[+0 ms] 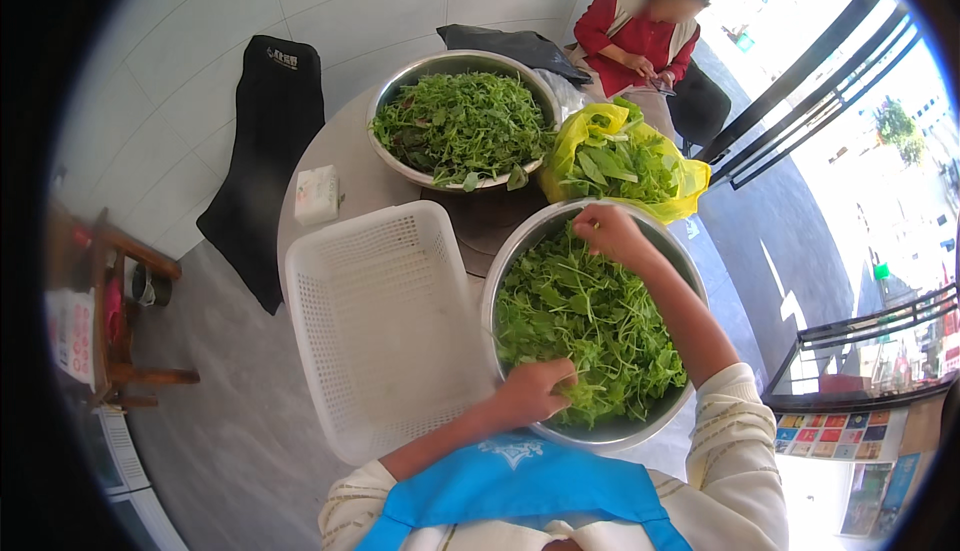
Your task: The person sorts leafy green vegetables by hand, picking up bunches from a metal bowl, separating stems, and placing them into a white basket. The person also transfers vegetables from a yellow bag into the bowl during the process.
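Note:
A large metal bowl [491, 303] of leafy greens [592, 318] stands before me. At its near left side my left hand [534, 392] has its fingers closed on some of the leaves. Over the far part of the same bowl is my right hand [609, 232], fingers pinched together near thin stems; whether it grips one is too small to tell. To the left of this bowl lies a bare white perforated plastic basket [382, 318]. Behind stands a second metal bowl [379, 150] heaped with greens [469, 123]. A yellow plastic bag [559, 168] of broader leaves touches the far right side.
A tissue pack [317, 195] lies on the round table [345, 135] at the left. Behind the far bowl is a black plastic bag [510, 48]. A seated person [637, 48] holds a small object at the back right. A wooden stool [112, 311] stands at far left.

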The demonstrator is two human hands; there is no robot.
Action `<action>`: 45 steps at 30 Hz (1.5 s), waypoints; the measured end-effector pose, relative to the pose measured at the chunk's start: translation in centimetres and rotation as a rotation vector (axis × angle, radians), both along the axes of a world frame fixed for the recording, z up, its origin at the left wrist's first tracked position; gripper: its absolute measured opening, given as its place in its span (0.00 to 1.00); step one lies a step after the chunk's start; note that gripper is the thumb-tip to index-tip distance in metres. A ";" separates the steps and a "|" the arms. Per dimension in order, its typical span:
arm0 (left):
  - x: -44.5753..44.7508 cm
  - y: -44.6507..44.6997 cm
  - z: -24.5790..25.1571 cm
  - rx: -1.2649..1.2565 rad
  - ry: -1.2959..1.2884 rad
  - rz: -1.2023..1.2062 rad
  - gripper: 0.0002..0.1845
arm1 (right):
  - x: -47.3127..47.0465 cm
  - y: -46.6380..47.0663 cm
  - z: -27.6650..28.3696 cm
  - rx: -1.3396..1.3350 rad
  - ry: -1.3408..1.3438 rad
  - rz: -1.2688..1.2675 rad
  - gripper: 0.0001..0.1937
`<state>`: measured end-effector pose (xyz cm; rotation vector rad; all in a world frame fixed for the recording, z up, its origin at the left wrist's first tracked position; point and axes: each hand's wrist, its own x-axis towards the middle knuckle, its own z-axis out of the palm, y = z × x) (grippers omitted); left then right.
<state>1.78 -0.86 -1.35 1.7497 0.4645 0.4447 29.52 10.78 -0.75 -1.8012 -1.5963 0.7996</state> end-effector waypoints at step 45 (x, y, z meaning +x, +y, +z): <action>-1.2 1.6 0.9 -0.164 0.037 0.268 0.10 | 0.5 -2.4 8.8 -0.149 0.223 0.247 0.05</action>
